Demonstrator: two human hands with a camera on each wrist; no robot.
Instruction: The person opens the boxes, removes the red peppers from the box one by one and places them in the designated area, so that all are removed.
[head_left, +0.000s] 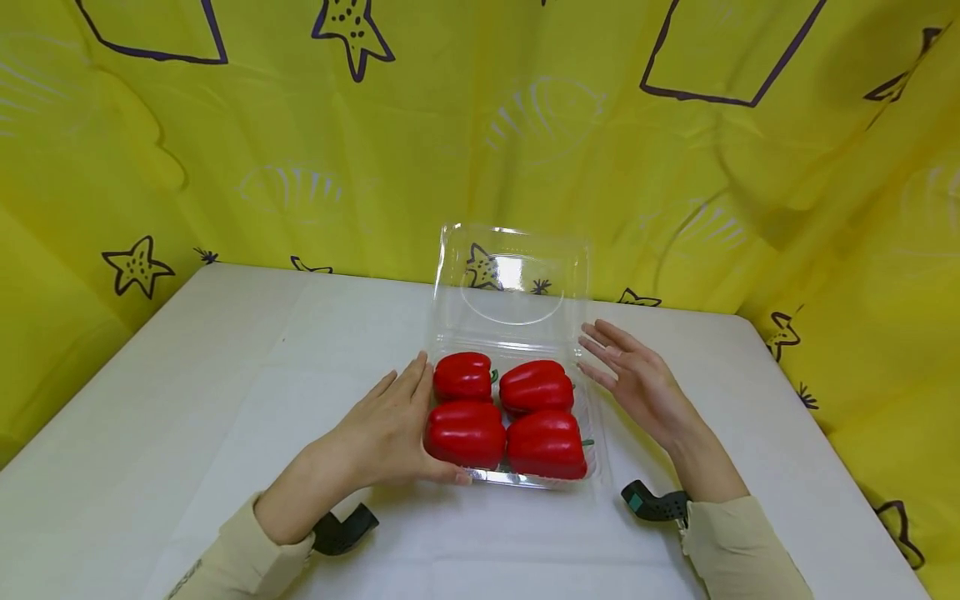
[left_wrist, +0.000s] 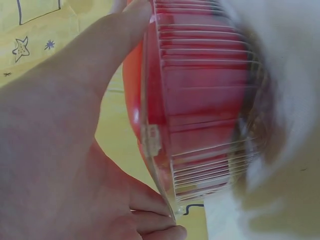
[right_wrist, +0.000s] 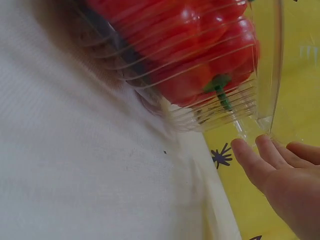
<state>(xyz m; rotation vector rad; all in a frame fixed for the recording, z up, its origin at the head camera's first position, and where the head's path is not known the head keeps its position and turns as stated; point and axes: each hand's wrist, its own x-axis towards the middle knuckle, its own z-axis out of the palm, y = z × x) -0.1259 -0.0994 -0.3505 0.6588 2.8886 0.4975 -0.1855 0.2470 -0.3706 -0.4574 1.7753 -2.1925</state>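
Note:
A clear plastic clamshell box (head_left: pixel 525 480) stands on the table with its lid (head_left: pixel 513 292) raised at the back. Several red bell peppers fill it, among them a front-left pepper (head_left: pixel 466 435) and a front-right pepper (head_left: pixel 547 446) with a green stem. My left hand (head_left: pixel 386 433) lies along the box's left side, fingers extended, thumb at the front corner. In the left wrist view, that hand touches the rim (left_wrist: pixel 145 115) beside the ribbed wall. To the right of the box, my right hand (head_left: pixel 637 383) is held with spread fingers near the hinge, holding nothing.
A white cloth covers the table (head_left: pixel 247 400). Behind it and at both sides hangs a yellow curtain (head_left: pixel 420 150) with dark star drawings. Black wrist devices sit under the left sleeve (head_left: pixel 251 546) and the right sleeve (head_left: pixel 738 542).

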